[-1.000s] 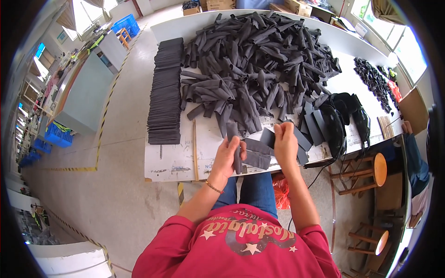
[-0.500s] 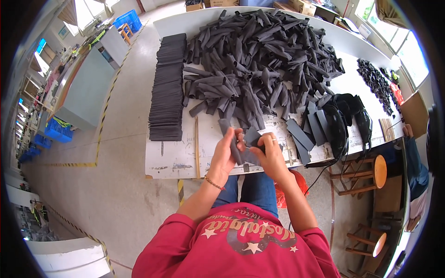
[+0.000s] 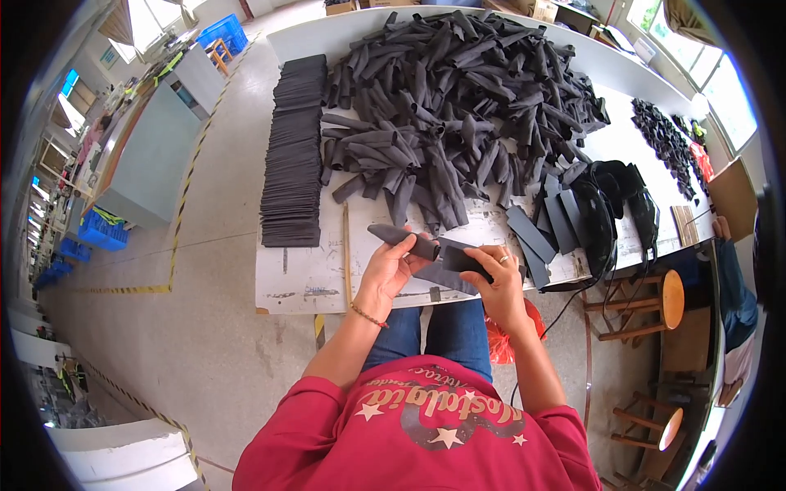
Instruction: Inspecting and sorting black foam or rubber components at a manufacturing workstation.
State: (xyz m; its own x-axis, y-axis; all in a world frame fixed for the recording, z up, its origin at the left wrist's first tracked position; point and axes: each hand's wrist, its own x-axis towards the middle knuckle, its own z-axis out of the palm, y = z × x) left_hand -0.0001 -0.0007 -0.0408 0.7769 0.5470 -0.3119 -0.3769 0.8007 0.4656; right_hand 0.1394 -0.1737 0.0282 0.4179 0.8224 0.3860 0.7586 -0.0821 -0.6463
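In my left hand [image 3: 388,274] is a dark grey fabric tube [image 3: 416,245], tilted, with its open end towards the right. My right hand [image 3: 501,282] pinches a flat dark rectangular piece [image 3: 458,256] between thumb and fingers, close to the tube's open end. Under both hands a flat grey piece [image 3: 447,279] lies at the table's near edge. Beyond them spreads a big heap of similar dark grey tubes [image 3: 458,114]. To the left stands a long, neat row of flattened dark grey pieces [image 3: 292,155].
Several flat dark strips [image 3: 532,245] lie right of my hands, beside black curved objects [image 3: 598,221] with cables. A thin wooden stick [image 3: 346,254] rests on the white table [image 3: 299,282]. Wooden stools [image 3: 671,301] stand at the right; another person's arm [image 3: 722,233] shows there.
The tube in my left hand has turned from nearly upright to slanting sideways. My right hand has shifted slightly right and down, and the flat piece in it shows more.
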